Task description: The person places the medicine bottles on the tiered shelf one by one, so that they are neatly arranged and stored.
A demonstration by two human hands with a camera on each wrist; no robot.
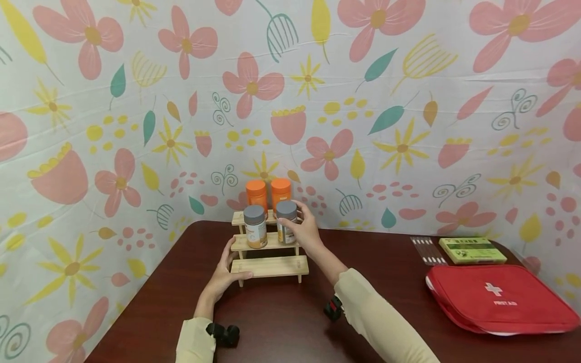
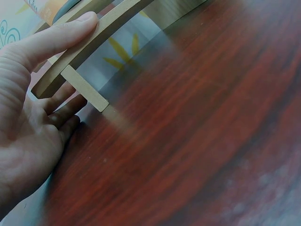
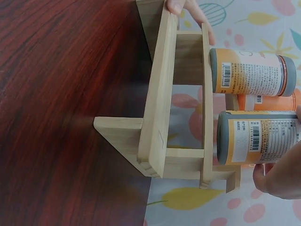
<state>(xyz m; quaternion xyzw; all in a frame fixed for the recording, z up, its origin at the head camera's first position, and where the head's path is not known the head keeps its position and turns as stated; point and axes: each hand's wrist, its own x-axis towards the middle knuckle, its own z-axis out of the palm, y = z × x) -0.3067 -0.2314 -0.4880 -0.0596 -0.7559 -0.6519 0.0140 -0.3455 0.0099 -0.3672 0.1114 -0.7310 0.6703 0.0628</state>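
A three-step wooden display rack (image 1: 270,267) stands on the table. My left hand (image 1: 222,275) holds its left end, the thumb (image 2: 80,28) on top of the lowest step and the other fingers at the side. On the middle step's left stands a grey-lidded supplement jar (image 1: 256,232). My right hand (image 1: 308,232) grips a second grey-lidded jar (image 3: 256,139) at the step's right end; a narrow gap shows between its base and the step in the right wrist view. Two orange-capped orange bottles (image 1: 256,191) stand side by side on the top step, partly hidden by the jars.
At the right of the dark wooden table (image 1: 376,292) lies a red first aid pouch (image 1: 504,302). Behind it are a green-yellow box (image 1: 472,251) and several packaged swabs (image 1: 428,250). A flower-patterned cloth (image 1: 290,101) hangs close behind the rack.
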